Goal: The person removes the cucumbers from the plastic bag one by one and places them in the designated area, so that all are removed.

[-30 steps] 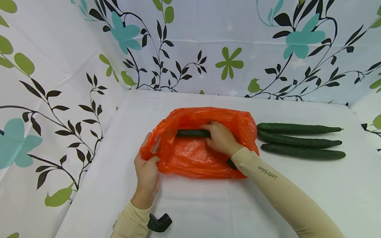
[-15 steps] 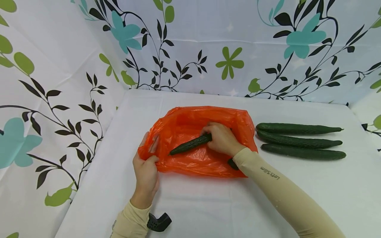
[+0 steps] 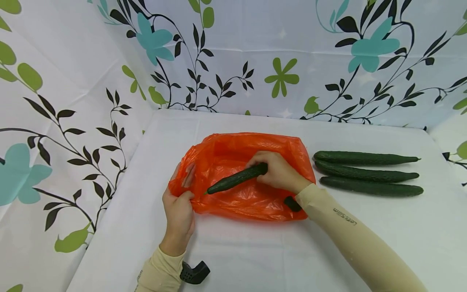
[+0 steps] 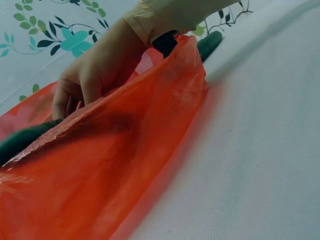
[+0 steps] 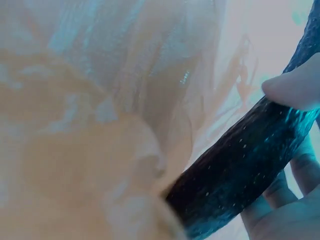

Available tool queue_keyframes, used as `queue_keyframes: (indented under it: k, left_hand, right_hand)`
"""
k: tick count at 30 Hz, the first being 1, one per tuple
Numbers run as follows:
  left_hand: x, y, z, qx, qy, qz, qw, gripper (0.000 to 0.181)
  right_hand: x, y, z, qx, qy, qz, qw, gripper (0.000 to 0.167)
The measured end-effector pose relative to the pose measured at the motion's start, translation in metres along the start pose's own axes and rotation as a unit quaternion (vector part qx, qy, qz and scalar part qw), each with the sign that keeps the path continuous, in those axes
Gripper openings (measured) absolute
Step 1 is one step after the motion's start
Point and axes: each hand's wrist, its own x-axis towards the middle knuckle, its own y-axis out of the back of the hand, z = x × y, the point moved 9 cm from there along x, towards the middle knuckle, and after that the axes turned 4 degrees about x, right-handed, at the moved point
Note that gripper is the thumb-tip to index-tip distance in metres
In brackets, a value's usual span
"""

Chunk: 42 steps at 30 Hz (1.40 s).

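In the head view, my left hand [image 3: 179,217] holds the left rim of an orange plastic bag [image 3: 248,202], thumb outside and fingers behind the film. The bag lies on its side with its mouth spread. My right hand [image 3: 277,172] is over the mouth and grips a dark green cucumber [image 3: 233,180] near its right end. That cucumber slants, its thin tip pointing left and toward me. In the right wrist view, thumb and fingers lie round the cucumber [image 5: 240,165]. The left wrist view shows the cucumber's other part [image 4: 25,140] over the bag's edge.
Three more cucumbers [image 3: 368,172] lie side by side just right of the bag on the white tabletop [image 3: 237,255]. Black wrist cameras sit at the left wrist [image 3: 195,272] and right wrist [image 3: 292,203]. Patterned cloth [image 3: 233,61] hangs behind.
The cucumber has swung from level to slanted, its left tip coming toward me, and more of it shows. My right hand has shifted slightly right; my left hand stays on the bag.
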Motion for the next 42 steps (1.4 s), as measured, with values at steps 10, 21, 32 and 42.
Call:
queue_keyframes:
  k: [10,21,32,42]
  left_hand:
    - [-0.002,-0.002,-0.001,0.009,0.001,-0.002,1.0,0.079]
    - [-0.004,-0.001,-0.002,0.035,0.02,0.0,0.9992,0.074]
    - [-0.004,-0.002,-0.001,0.038,0.012,-0.006,0.9992,0.075]
    - [-0.005,-0.001,0.001,0.036,0.007,-0.006,0.9993,0.076]
  right_hand:
    - [-0.007,0.005,-0.011,0.075,0.019,-0.009,0.9969,0.043]
    - [-0.01,0.011,-0.039,0.196,0.071,-0.015,0.9779,0.044]
    - [-0.021,0.017,-0.055,0.362,-0.004,-0.003,0.9323,0.042]
    - [-0.029,0.033,-0.069,0.473,0.017,0.023,0.8807,0.041]
